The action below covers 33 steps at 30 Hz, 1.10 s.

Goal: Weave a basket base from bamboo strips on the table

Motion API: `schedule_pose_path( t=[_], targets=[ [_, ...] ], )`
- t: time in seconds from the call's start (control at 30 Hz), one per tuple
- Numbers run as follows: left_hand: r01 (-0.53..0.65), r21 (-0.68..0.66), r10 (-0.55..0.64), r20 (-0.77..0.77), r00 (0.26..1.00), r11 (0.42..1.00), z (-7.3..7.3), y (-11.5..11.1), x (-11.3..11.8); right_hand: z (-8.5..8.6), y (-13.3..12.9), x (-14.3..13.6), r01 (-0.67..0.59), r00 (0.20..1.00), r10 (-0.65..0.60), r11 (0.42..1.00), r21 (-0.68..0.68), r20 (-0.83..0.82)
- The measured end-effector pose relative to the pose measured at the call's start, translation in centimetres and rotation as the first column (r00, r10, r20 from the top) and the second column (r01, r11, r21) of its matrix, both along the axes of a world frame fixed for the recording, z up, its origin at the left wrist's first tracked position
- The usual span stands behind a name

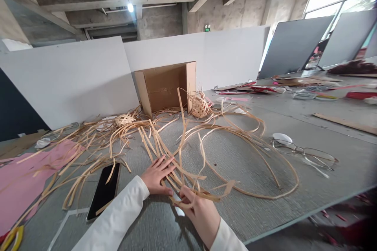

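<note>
Several flat tan strips [159,141] cross one another on the grey table in front of me. My left hand [158,175] lies on them with its fingers spread, pressing them against the surface. Just to its right, my right hand [196,206] has its fingers curled and pinched round a strip at the near end of the crossed strips. Loose ends curve out to the right beyond my right hand. A small woven basket piece [200,106] stands farther back, beside an open cardboard box [166,90].
A black phone [104,190] and pink paper [38,176] are at left, with yellow-handled scissors [14,239] at the lower left corner. Eyeglasses [309,155] and a white oval object [282,138] lie at right. White panels [235,55] stand behind; the table edge [294,219] runs lower right.
</note>
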<state>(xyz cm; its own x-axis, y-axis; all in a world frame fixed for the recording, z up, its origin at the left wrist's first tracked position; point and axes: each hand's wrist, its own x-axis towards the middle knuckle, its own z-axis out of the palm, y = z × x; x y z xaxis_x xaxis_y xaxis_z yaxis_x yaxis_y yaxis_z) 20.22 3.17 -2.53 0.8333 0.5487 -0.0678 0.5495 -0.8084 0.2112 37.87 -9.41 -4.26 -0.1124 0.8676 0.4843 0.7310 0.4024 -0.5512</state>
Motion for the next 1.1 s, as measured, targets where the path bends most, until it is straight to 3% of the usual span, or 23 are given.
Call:
schedule_pose_path(
  t=[0.2, 0.37, 0.53, 0.7, 0.87, 0.97, 1.03, 1.1],
  targets=[
    [0.072, -0.026, -0.072, -0.026, 0.997, 0.997, -0.2, 0.6, -0.4, 0.0, 0.2, -0.1, 0.027, 1.000, -0.027, 0.997, 0.067, -0.005],
    [0.005, 0.112, -0.006, 0.003, 1.000, 0.994, -0.9, 0.2, -0.1, -0.3, 0.1, -0.3, 0.061, 0.998, -0.059, 0.988, 0.142, -0.013],
    [-0.021, 0.096, 0.021, -0.001, 1.000, 0.995, -0.9, 0.1, 0.2, 0.3, -0.7, 0.1, 0.023, 0.999, -0.017, 0.982, 0.186, -0.030],
    [-0.023, 0.077, 0.024, -0.014, 1.000, 0.997, -0.9, 0.0, 0.1, 0.4, -1.8, -0.1, -0.085, 0.982, 0.024, 0.942, 0.323, 0.189],
    [-0.044, 0.073, 0.044, -0.001, 0.999, 0.996, -0.7, -0.3, 0.1, -3.1, -2.1, -4.1, -0.278, 0.935, 0.169, 0.895, 0.349, 0.312],
    [-0.042, 0.066, 0.042, 0.007, 0.999, 0.997, -0.4, -0.4, 0.2, -4.9, -1.5, -7.1, -0.441, 0.868, 0.341, 0.863, 0.246, 0.360],
    [-0.043, 0.067, 0.042, 0.018, 0.999, 0.997, -0.2, -0.5, 0.2, -4.7, -1.2, -7.9, -0.487, 0.843, 0.395, 0.849, 0.204, 0.366],
    [-0.057, 0.071, 0.055, 0.026, 0.998, 0.996, -0.1, -0.6, 0.2, -3.3, -1.5, -7.2, -0.501, 0.843, 0.396, 0.824, 0.263, 0.365]
  ],
)
